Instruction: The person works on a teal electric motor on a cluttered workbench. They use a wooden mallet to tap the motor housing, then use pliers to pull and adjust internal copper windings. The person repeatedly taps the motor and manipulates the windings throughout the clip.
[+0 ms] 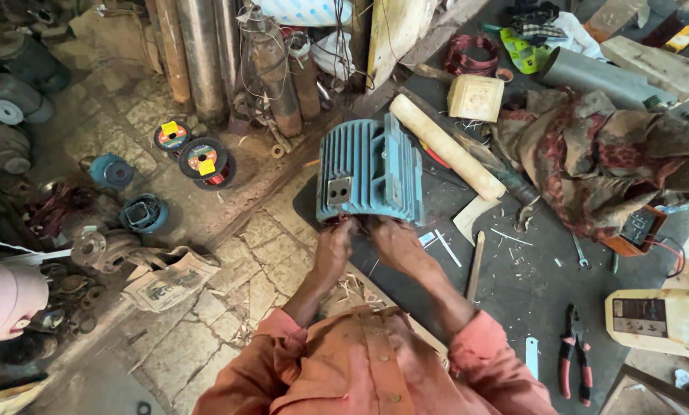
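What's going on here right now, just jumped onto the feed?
A person in an orange shirt is working with both hands at the near open end of a blue finned motor housing lying on a dark mat. The left hand and right hand are both at its lower edge; what the fingers grip there is hidden. A cream roller lies beside the housing, red-handled pliers sit on the mat to the right, and wire spools rest on the stone floor.

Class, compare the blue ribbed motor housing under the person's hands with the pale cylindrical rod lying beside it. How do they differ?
The motor housing is blue, wide and ribbed; the pale rod is cream, slim and smooth. Both hands, left hand and right hand, meet the housing's near end; the rod lies untouched, slanting. Both rest on the dark mat.
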